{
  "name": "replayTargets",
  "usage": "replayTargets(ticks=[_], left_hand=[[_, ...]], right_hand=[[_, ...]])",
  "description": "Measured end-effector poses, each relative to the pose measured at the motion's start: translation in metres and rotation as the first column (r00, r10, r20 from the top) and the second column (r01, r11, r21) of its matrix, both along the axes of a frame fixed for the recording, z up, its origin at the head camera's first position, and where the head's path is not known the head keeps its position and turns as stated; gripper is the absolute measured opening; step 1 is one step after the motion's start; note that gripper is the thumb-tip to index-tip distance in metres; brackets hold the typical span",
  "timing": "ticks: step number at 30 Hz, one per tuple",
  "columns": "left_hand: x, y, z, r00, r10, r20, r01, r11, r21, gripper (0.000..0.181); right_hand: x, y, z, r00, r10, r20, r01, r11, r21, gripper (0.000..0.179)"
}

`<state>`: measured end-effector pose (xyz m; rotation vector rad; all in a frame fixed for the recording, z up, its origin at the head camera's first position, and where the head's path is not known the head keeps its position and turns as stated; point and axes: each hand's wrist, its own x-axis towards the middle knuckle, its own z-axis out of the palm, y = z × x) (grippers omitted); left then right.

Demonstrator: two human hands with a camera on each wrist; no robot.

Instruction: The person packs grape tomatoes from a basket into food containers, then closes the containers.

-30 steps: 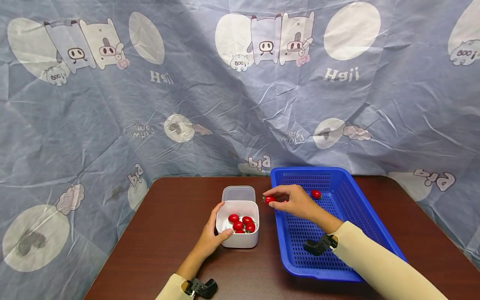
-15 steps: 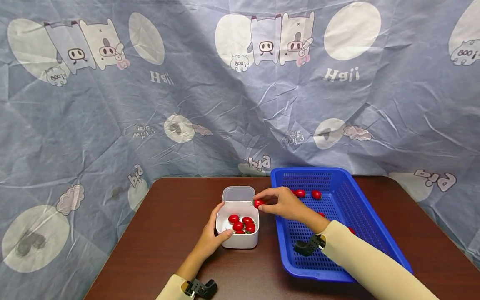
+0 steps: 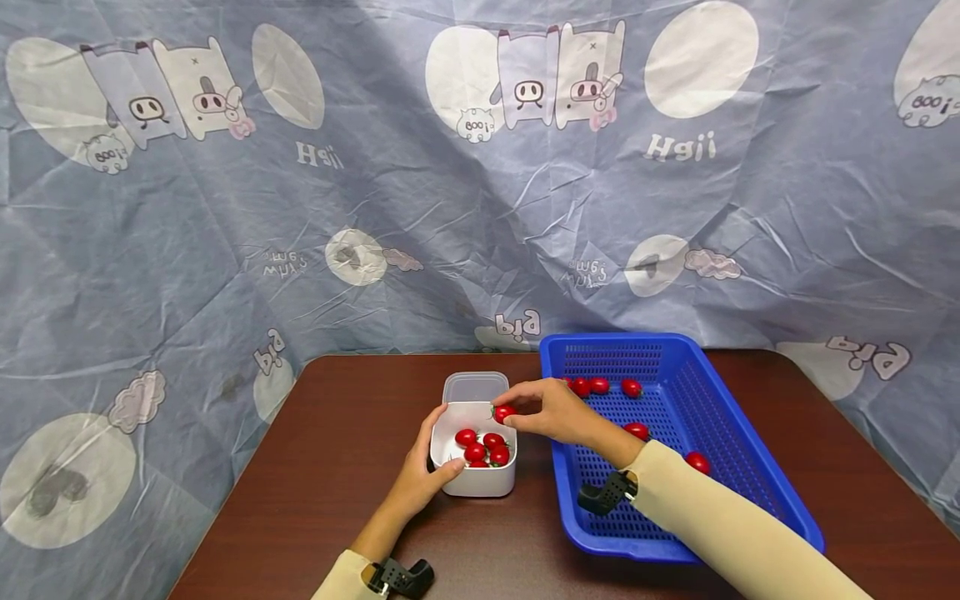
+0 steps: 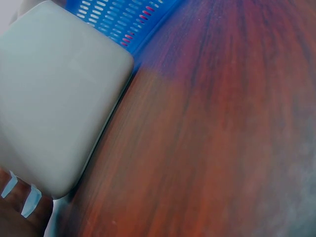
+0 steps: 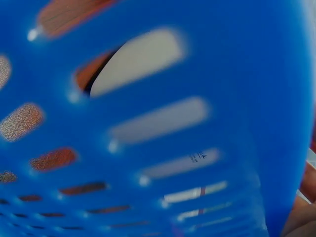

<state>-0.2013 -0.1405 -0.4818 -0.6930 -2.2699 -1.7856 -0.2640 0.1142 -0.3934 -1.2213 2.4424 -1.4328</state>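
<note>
My right hand (image 3: 553,412) pinches a red cherry tomato (image 3: 503,413) between thumb and fingertips, over the back right of a white square container (image 3: 482,483). Inside the container several cherry tomatoes (image 3: 475,452) lie on the bottom, mostly toward the front and right. My left hand (image 3: 420,473) holds the container from its left side, thumb at the front rim. The left wrist view shows the container's outer wall (image 4: 59,98) and fingers (image 4: 29,202) at its lower edge. In the right wrist view the basket's slotted wall (image 5: 256,98) fills most of the picture.
A blue slotted basket (image 3: 567,500) stands to the right under my right forearm, with several cherry tomatoes (image 3: 632,388) in it. Behind the container lies a translucent lid (image 3: 476,386). A printed cloth (image 3: 420,167) hangs beyond the brown table's (image 3: 315,433) back edge.
My right hand has carried the pinched tomato leftward from the basket's left edge to over the container. The left hand and container stay put.
</note>
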Motion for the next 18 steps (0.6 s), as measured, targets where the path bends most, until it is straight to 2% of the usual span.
replayTargets(ticks=[5, 18], left_hand=[[0.001, 0.000, 0.001, 1.000, 0.004, 0.001, -0.004, 1.000, -0.002, 0.081], [0.001, 0.000, 0.001, 1.000, -0.002, 0.031, 0.002, 1.000, -0.001, 0.081]], right_hand=[[-0.009, 0.000, -0.012, 1.000, -0.003, 0.001, 0.003, 1.000, 0.009, 0.029], [-0.006, -0.001, -0.013, 1.000, 0.000, -0.012, 0.000, 1.000, 0.014, 0.028]])
